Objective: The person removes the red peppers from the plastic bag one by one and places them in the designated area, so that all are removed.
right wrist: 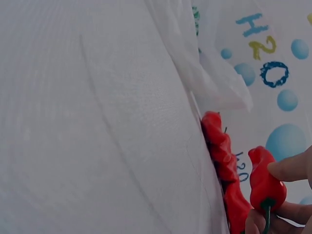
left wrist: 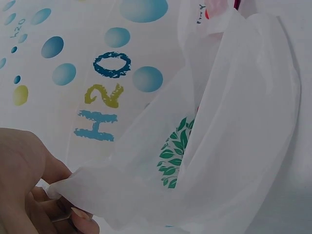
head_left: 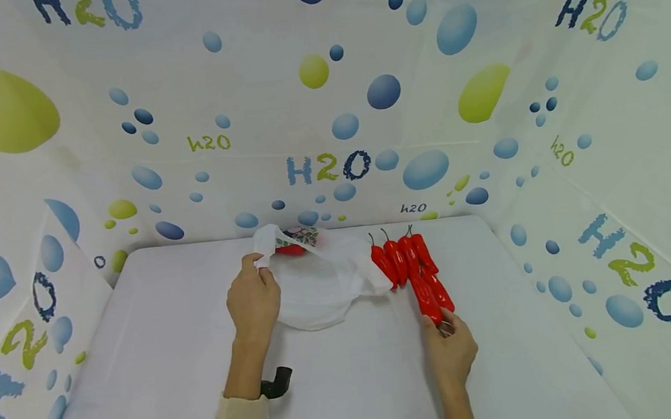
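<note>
My left hand [head_left: 253, 302] pinches the edge of a white plastic bag [head_left: 314, 299], drawing it up into a point in the left wrist view. Green leaf print [left wrist: 175, 153] shows on the bag, and something red [head_left: 291, 249] shows at its opening. My right hand [head_left: 453, 346] holds a red pepper [right wrist: 266, 180] between thumb and fingers near its green stem. Beyond that hand, several more red peppers [head_left: 396, 261] lie side by side to the right of the bag, most with stems pointing away. One more pepper [head_left: 438, 290] lies right beside the held one.
Everything lies on a white table [head_left: 174, 360], whose far edge meets a backdrop [head_left: 277, 107] printed with blue and green drops and H2O lettering. Dark curved pieces [head_left: 277, 382] stick out beside both wrists.
</note>
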{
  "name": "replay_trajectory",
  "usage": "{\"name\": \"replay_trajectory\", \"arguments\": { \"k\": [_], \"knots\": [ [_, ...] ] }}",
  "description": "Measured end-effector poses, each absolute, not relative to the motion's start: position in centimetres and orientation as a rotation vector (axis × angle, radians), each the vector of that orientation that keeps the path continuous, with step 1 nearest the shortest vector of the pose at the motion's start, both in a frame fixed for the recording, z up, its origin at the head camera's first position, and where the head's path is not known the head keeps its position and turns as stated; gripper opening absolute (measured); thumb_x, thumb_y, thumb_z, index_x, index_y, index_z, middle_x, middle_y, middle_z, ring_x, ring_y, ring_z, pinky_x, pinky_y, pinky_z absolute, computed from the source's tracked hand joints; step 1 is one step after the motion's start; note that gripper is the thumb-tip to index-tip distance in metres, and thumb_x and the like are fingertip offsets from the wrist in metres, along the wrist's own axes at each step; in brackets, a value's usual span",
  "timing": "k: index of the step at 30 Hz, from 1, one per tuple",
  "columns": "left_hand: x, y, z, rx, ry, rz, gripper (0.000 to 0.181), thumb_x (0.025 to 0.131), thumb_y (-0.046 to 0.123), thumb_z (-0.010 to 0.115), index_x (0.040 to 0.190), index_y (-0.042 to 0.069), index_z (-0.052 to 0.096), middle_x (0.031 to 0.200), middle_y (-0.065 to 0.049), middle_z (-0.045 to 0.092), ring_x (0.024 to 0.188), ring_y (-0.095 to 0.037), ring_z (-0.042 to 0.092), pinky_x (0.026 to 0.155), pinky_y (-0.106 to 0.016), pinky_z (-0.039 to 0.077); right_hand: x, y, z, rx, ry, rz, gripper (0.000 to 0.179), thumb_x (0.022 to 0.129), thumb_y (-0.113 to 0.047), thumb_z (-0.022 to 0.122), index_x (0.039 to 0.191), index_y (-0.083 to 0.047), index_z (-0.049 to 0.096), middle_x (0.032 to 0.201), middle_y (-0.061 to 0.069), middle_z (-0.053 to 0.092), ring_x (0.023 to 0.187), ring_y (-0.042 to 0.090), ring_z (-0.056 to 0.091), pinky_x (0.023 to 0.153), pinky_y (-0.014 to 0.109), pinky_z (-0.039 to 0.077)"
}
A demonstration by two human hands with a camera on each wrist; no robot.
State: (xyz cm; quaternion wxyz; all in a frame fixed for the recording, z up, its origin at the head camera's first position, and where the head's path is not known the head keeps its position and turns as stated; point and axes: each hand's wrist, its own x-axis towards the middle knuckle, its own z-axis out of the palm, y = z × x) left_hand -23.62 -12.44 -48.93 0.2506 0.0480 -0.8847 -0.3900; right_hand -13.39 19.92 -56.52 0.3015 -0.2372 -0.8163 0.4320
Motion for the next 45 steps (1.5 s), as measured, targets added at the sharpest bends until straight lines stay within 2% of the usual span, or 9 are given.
{"name": "replay_trajectory", "arguments": {
  "k": [6,15,18,20,23,30,34,45],
  "knots": [
    [-23.7,-12.4,-48.9,0.129,-2.407,-1.061,0.031,0.103,0.012,0.05,0.128,-0.002,0.062,0.092,-0.027,0.073,0.066,-0.042,0.066,0.053,-0.054,0.051,-13.4,20.3,-57.0,-0.64,-2.173,1.094,0.042,0.09,-0.015,0.083,0.126,0.004,0.071,0.11,0.02,0.074,0.091,0.032,0.073,0.07,0.013,0.051],
    [-23.7,-12.6,-48.9,0.129,-2.392,-1.054,0.031,0.102,0.011,0.05,0.126,-0.002,0.063,0.087,-0.026,0.072,0.063,-0.041,0.064,0.051,-0.054,0.049,-13.5,20.3,-57.2,-0.683,-2.171,1.086,0.043,0.091,-0.013,0.082,0.128,0.005,0.07,0.11,0.022,0.073,0.09,0.033,0.072,0.068,0.008,0.044],
    [-23.7,-12.6,-48.9,0.129,-2.391,-1.054,0.03,0.102,0.011,0.05,0.126,-0.002,0.063,0.088,-0.026,0.073,0.063,-0.042,0.065,0.051,-0.054,0.049,-13.6,20.4,-57.4,-0.695,-2.176,1.069,0.043,0.091,-0.013,0.082,0.128,0.005,0.07,0.11,0.023,0.073,0.09,0.033,0.072,0.069,0.012,0.048],
    [-23.7,-12.6,-48.9,0.127,-2.393,-1.056,0.03,0.102,0.011,0.05,0.126,-0.002,0.063,0.087,-0.026,0.072,0.062,-0.041,0.065,0.051,-0.054,0.049,-13.6,20.5,-57.6,-0.7,-2.177,1.058,0.043,0.09,-0.013,0.082,0.127,0.005,0.07,0.109,0.023,0.072,0.09,0.033,0.072,0.07,0.021,0.054],
    [-23.8,-12.7,-49.0,0.124,-2.392,-1.051,0.031,0.102,0.01,0.05,0.126,-0.003,0.063,0.086,-0.026,0.072,0.062,-0.041,0.065,0.051,-0.053,0.05,-13.8,20.8,-57.9,-0.705,-2.178,1.056,0.044,0.089,-0.014,0.083,0.127,0.005,0.07,0.108,0.022,0.072,0.09,0.032,0.072,0.07,0.029,0.057],
    [-23.8,-12.6,-49.0,0.134,-2.416,-1.068,0.032,0.103,0.012,0.05,0.128,-0.002,0.062,0.089,-0.026,0.073,0.064,-0.041,0.065,0.052,-0.053,0.051,-13.9,21.1,-58.4,-0.728,-2.198,1.041,0.047,0.087,-0.018,0.086,0.128,0.0,0.071,0.106,0.018,0.073,0.088,0.029,0.071,0.066,0.024,0.052],
    [-23.8,-12.6,-48.9,0.14,-2.419,-1.073,0.032,0.103,0.013,0.05,0.128,-0.002,0.062,0.09,-0.026,0.073,0.065,-0.041,0.066,0.053,-0.053,0.051,-14.0,21.1,-58.4,-0.736,-2.207,1.03,0.048,0.085,-0.018,0.088,0.126,0.0,0.072,0.104,0.019,0.074,0.088,0.03,0.07,0.065,0.03,0.052],
    [-23.6,-12.6,-48.8,0.124,-2.394,-1.071,0.031,0.102,0.012,0.05,0.127,-0.001,0.062,0.088,-0.025,0.072,0.063,-0.041,0.064,0.051,-0.053,0.05,-14.1,21.0,-58.3,-0.72,-2.247,1.052,0.051,0.086,-0.021,0.087,0.13,-0.001,0.07,0.109,0.018,0.072,0.092,0.03,0.072,0.073,0.04,0.062]
  ]
}}
